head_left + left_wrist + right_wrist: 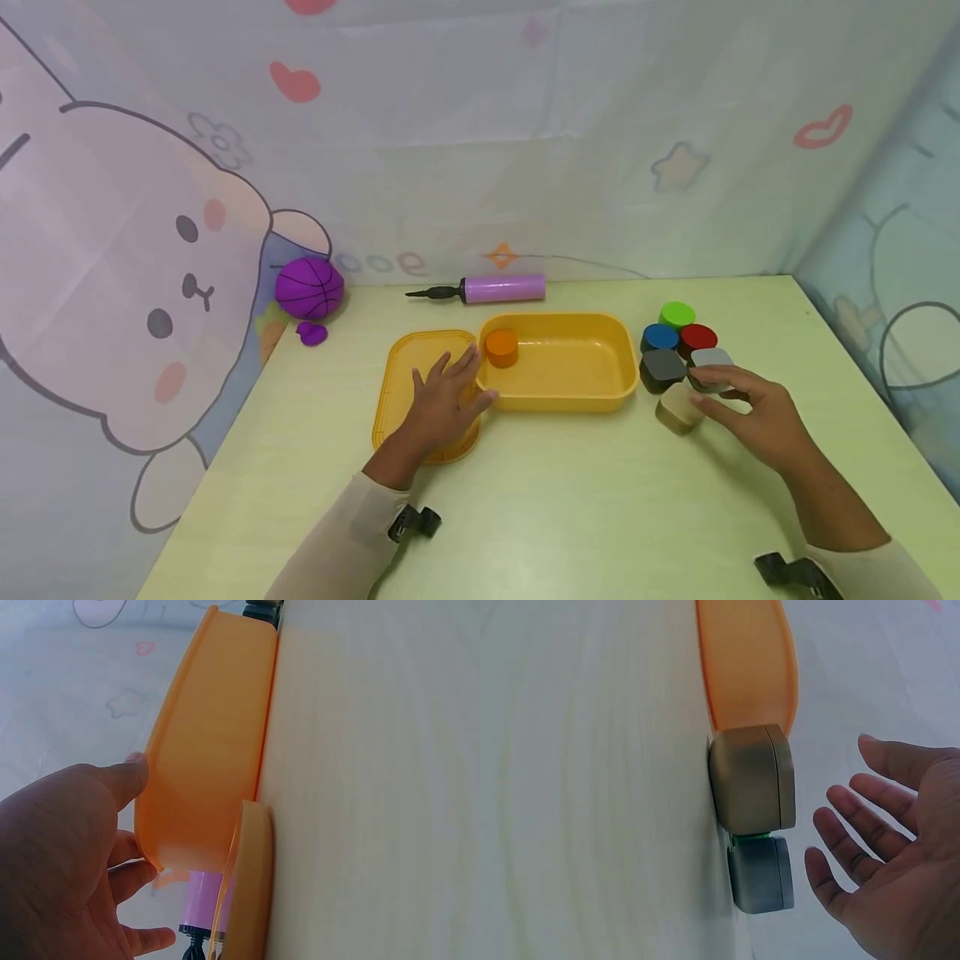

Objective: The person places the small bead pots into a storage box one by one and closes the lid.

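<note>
My left hand (441, 408), fingers spread, is at the left end of a yellow rectangular tub (558, 404), thumb and fingertips right at its rim. An orange round piece (502, 348) sits inside the tub's left end. Below that hand lies the yellow lid (401, 392), partly covered. Over a beige rounded-square case (678, 407) hovers my right hand (768, 421), its fingers loosely bent around nothing. A light grey case (711, 358) stands just behind, overlapped by the fingertips. In the right wrist view, a gap separates this hand from the beige case (746, 780) and grey case (759, 876).
Beside the tub's right end cluster a dark grey case (663, 369) and blue (660, 337), red (697, 338) and green (677, 313) round pieces. A purple hand pump (502, 289) lies along the back. At back left are a purple ball (309, 288) and a small purple duck-shaped toy (312, 334).
</note>
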A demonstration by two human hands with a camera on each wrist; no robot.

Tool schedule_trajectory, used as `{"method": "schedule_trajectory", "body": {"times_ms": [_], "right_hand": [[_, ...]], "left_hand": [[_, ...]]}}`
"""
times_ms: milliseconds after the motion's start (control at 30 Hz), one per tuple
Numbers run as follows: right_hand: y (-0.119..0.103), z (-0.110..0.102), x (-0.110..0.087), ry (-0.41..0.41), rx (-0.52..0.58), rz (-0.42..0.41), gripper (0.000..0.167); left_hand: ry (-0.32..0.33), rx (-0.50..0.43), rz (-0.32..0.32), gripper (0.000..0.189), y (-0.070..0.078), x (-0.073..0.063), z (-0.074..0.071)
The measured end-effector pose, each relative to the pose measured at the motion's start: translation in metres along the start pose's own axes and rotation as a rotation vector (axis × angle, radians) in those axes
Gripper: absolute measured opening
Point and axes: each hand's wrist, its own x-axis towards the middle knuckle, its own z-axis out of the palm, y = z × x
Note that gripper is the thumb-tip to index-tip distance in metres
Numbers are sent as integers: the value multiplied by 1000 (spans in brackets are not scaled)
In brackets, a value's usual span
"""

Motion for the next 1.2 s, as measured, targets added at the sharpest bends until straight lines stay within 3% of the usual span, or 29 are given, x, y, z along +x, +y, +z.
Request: {"method": "schedule_trajectory", "body": {"times_ms": [600,1200], "right_hand": [[15,-7,-7,-65,31,79,37],[26,-6,-11,-140,-30,101,38]], "left_hand": [[-18,12,-10,78,-2,1,1],[-20,14,-27,78,0,1,0]]}}
